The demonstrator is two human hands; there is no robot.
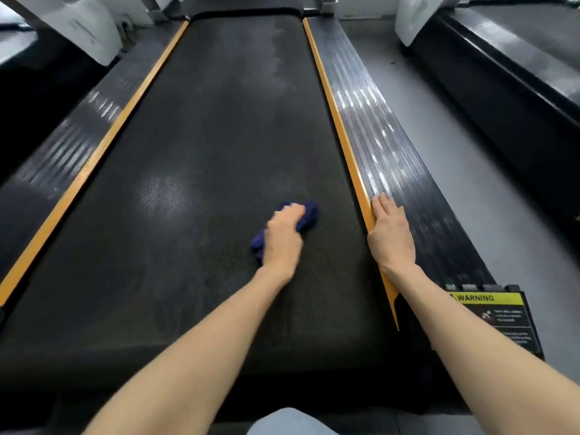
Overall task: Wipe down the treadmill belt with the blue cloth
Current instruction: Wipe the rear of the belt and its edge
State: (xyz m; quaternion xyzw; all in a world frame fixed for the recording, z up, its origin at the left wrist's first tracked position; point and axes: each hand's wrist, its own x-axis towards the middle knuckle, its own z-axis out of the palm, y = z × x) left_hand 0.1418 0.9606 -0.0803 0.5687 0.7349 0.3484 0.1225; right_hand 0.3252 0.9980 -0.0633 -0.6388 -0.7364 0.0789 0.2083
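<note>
The black treadmill belt (219, 136) runs away from me down the middle of the view, with pale damp patches on it. My left hand (282, 237) grips the bunched blue cloth (306, 215) and presses it on the belt, right of centre and near me. The cloth shows beyond the fingers and beside the wrist. My right hand (390, 230) lies flat, fingers straight, on the ribbed right side rail (395, 152), with its thumb along the orange edge strip (342, 136).
A matching left side rail (62, 158) with an orange strip borders the belt. A yellow warning label (492, 306) sits at the right rail's near end. Grey floor (502, 189) and a neighbouring treadmill (518, 73) lie to the right, another machine to the left.
</note>
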